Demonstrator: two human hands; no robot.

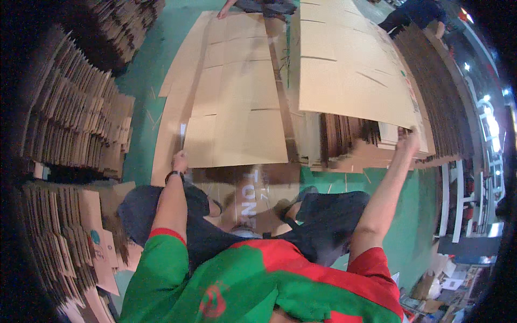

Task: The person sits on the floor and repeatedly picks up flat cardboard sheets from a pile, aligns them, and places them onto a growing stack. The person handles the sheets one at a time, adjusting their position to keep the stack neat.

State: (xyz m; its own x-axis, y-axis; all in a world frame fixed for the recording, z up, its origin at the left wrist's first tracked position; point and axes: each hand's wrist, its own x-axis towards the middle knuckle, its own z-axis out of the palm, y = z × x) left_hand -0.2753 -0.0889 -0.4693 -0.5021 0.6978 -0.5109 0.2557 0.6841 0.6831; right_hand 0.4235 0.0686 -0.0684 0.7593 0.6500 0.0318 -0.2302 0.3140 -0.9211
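My left hand (180, 161) is closed on the near left corner of a large flat cardboard sheet (242, 134), scored with fold lines and slits. A co-worker's hand (223, 12) touches this sheet's far left end. With fingers pinched, my right hand (407, 141) grips the near right corner of a second cardboard sheet (350, 81), which is raised and tilted over a stack. Printing shows along that sheet's right side. Under my left hand's sheet lies more cardboard (253, 207) with large pale lettering, between my legs.
Tall stacks of flattened cardboard boxes (75, 107) line the left. Another stack (436, 91) stands at the right, with a second person (414, 13) behind it. White metal framing (476, 107) runs along the far right. The floor (140, 81) is green, with scraps on it.
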